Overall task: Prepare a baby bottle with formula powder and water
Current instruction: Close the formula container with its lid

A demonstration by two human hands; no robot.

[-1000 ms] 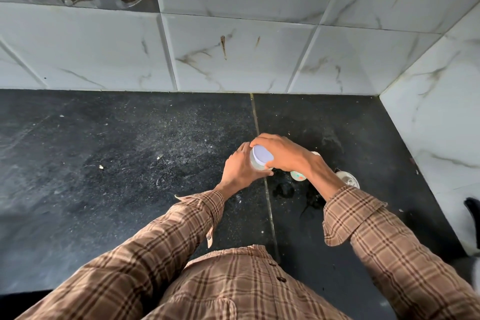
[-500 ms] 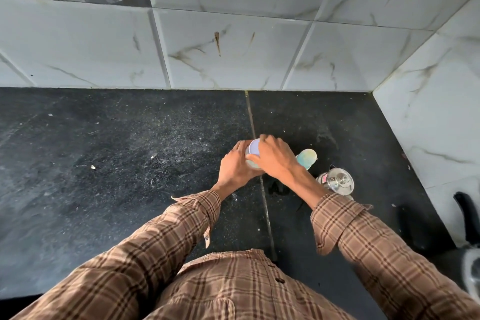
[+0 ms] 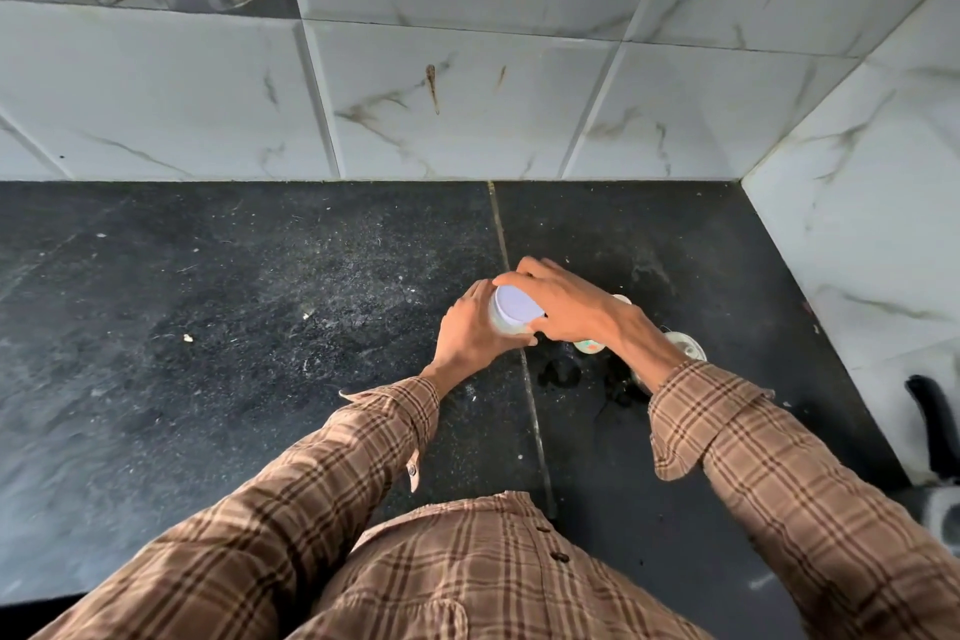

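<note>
A small clear jar with a pale lilac lid (image 3: 514,304) stands on the black counter (image 3: 234,327). My left hand (image 3: 470,327) wraps around the jar's body from the left. My right hand (image 3: 566,301) grips the lid from above and the right, fingers curled over its rim. Behind my right wrist a pale teal bottle part (image 3: 589,346) peeks out, mostly hidden. A clear round bottle piece (image 3: 685,343) lies just to the right of my right forearm.
Marble wall tiles (image 3: 467,109) close the counter at the back and on the right. Dark wet spots (image 3: 563,372) mark the counter below the jar. A black handle (image 3: 935,421) shows at the right edge. Specks of powder dot the counter's left side.
My right hand has turned on the lid, uncovering more of its lilac top. The teal part is now more hidden behind my wrist. The jar stays in place.
</note>
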